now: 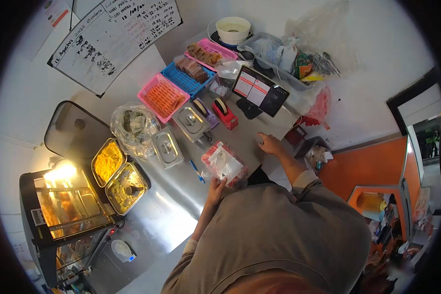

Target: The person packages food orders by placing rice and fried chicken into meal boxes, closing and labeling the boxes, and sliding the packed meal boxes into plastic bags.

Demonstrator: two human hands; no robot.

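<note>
My left hand [216,189] is closed on the near edge of a clear plastic bag [225,164] with red-and-white contents, lying on the steel counter. What exactly is inside cannot be made out. My right hand [268,143] is by the counter's right edge, below the tablet [259,91], with nothing visible in it and its fingers apart. A blue pen [197,171] lies just left of the bag. Behind the bag are a red tape dispenser [225,114] and a lidded steel container [191,121].
Another lidded steel pan [167,148] sits left of the bag. Pink [163,98] and blue [187,81] baskets stand at the back. Food trays [126,188] and a lit warmer cabinet [66,206] occupy the left. A grey bin [259,46] of packaging stands against the wall.
</note>
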